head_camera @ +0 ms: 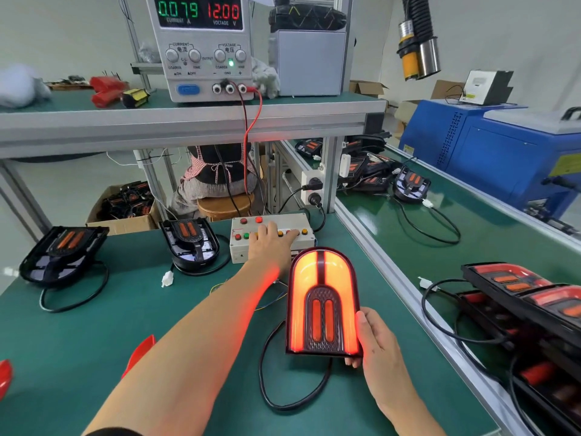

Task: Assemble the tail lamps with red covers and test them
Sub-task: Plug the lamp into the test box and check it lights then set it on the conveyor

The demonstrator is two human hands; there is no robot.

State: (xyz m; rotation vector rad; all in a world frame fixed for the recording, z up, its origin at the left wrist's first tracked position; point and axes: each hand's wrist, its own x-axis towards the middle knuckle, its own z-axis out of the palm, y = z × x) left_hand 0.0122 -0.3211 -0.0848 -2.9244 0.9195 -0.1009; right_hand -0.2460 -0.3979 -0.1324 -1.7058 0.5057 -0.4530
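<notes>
An arch-shaped tail lamp [322, 302] with a red cover glows orange-red, tilted up on the green mat. My right hand [374, 338] grips its lower right edge. My left hand [272, 242] reaches forward and lies on the white switch box [272, 236], fingers spread over its coloured buttons. The lamp's black cable [283, 398] loops on the mat in front. Two uncovered black lamp bases [190, 243] [59, 251] sit at the left. Loose red covers [140, 352] [4, 376] lie near the left edge.
A power supply [204, 48] on the upper shelf reads 0.079 A and 12.00 V, with red and black leads hanging down. Covered lamps [534, 297] are stacked at the right on the conveyor [471, 221]. A seated person [217, 174] is behind the bench.
</notes>
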